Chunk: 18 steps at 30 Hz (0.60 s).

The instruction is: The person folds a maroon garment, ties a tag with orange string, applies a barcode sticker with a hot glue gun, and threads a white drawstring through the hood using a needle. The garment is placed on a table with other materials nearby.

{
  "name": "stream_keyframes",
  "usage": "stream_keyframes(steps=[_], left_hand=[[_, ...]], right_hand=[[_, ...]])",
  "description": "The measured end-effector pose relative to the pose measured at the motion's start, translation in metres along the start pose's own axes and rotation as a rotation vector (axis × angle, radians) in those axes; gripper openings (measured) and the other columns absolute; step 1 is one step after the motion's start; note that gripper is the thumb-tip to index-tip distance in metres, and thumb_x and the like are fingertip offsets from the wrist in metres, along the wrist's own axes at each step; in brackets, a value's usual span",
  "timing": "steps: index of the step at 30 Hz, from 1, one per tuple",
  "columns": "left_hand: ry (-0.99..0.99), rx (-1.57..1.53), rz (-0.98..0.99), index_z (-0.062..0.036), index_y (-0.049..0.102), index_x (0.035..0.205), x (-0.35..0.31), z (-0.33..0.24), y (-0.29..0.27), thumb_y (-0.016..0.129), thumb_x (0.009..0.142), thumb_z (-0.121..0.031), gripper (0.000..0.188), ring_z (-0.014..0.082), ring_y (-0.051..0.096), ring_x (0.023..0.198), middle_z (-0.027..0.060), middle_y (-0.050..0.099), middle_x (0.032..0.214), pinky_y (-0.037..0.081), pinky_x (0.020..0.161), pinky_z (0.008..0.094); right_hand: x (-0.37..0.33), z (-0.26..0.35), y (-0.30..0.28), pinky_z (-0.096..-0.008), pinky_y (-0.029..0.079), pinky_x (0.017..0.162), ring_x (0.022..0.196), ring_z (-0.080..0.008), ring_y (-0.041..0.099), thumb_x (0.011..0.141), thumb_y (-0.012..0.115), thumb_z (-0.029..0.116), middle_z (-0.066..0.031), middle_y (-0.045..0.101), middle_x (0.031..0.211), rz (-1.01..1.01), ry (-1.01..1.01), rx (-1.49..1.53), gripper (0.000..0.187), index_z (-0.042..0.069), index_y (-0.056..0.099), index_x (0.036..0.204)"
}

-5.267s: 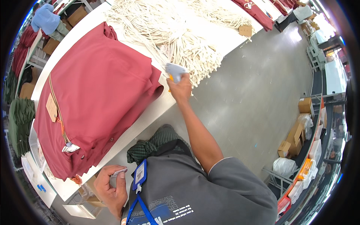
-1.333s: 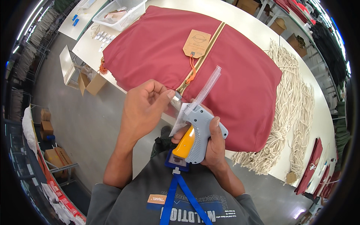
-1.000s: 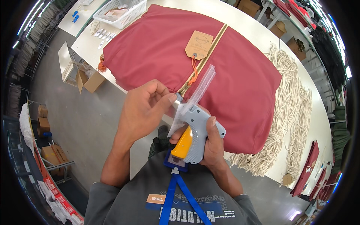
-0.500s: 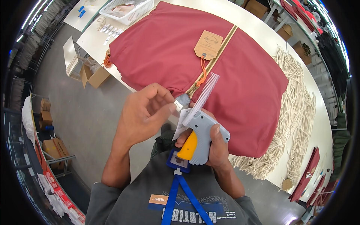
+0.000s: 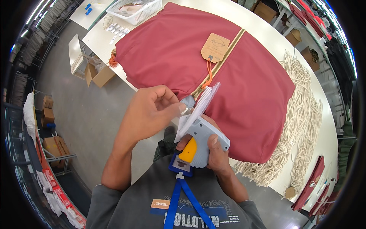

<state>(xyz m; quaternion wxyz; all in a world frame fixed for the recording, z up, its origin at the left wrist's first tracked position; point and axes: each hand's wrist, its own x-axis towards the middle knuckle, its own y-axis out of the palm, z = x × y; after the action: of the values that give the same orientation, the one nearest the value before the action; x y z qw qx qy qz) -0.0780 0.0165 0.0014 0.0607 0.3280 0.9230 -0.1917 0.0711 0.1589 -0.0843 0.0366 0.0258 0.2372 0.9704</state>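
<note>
Gripping a grey tagging gun point(image 5: 204, 139) with orange trigger at frame centre, right hand point(image 5: 215, 152) closed around its handle, clear strip of plastic fasteners point(image 5: 204, 101) sticking up from the top. Pinching at the gun's front end just left of centre, left hand point(image 5: 150, 110) with fingertips curled together; what lies between them too small to tell. Lying across the white table point(image 5: 267, 26) in the upper half, a stack of red garments point(image 5: 236, 72) bearing a brown cardboard tag point(image 5: 215, 47); cream cord bundles point(image 5: 301, 126) spreading at right, white basket point(image 5: 133, 7) sitting at upper left.
</note>
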Motion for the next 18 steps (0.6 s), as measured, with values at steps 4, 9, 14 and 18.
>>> stream_keyframes(steps=[4, 9, 14, 18], left_hand=[[-0.15, -0.031, 0.072, 0.0008, 0.068, 0.098, 0.001, -0.007, -0.005, 0.074, 0.093, -0.009, 0.013, 0.0042, 0.059, 0.056, 0.0023, 0.069, 0.077, 0.041, 0.048, 0.0185], [-0.16, -0.169, 0.143, 0.0023, 0.068, 0.099, 0.004, -0.001, -0.01, 0.074, 0.091, -0.014, 0.019, 0.0094, 0.065, 0.063, 0.006, 0.073, 0.083, 0.05, 0.054, 0.0228], [-0.108, -0.311, 0.104, 0.0018, 0.067, 0.102, 0.0, 0.016, -0.004, 0.073, 0.095, -0.011, 0.016, 0.01, 0.067, 0.062, 0.0076, 0.074, 0.088, 0.05, 0.053, 0.0219], [-0.066, -0.376, 0.074, 0.0021, 0.067, 0.102, -0.003, 0.027, 0.001, 0.072, 0.095, -0.01, 0.015, 0.0115, 0.069, 0.066, 0.0074, 0.074, 0.087, 0.052, 0.057, 0.0236]], right_hand=[[0.0, 0.001, 0.0, -0.0367, 0.058, 0.084, 0.093, -0.0225, 0.071, 0.105, 0.048, 0.057, -0.0187, 0.068, 0.108, -0.01, 0.002, 0.077, 0.08, -0.005, 0.036, 0.153], [-0.003, 0.004, -0.002, -0.0367, 0.058, 0.083, 0.093, -0.0228, 0.071, 0.104, 0.049, 0.058, -0.0188, 0.068, 0.109, -0.019, 0.033, 0.089, 0.081, -0.005, 0.036, 0.154], [-0.017, 0.017, -0.005, -0.0388, 0.061, 0.082, 0.09, -0.0271, 0.074, 0.102, 0.042, 0.07, -0.0204, 0.07, 0.101, -0.081, 0.062, 0.02, 0.093, -0.003, 0.028, 0.158], [-0.02, 0.025, -0.014, -0.043, 0.063, 0.083, 0.089, -0.0304, 0.075, 0.1, 0.034, 0.076, -0.0216, 0.071, 0.103, -0.071, 0.118, 0.052, 0.098, -0.001, 0.025, 0.16]])
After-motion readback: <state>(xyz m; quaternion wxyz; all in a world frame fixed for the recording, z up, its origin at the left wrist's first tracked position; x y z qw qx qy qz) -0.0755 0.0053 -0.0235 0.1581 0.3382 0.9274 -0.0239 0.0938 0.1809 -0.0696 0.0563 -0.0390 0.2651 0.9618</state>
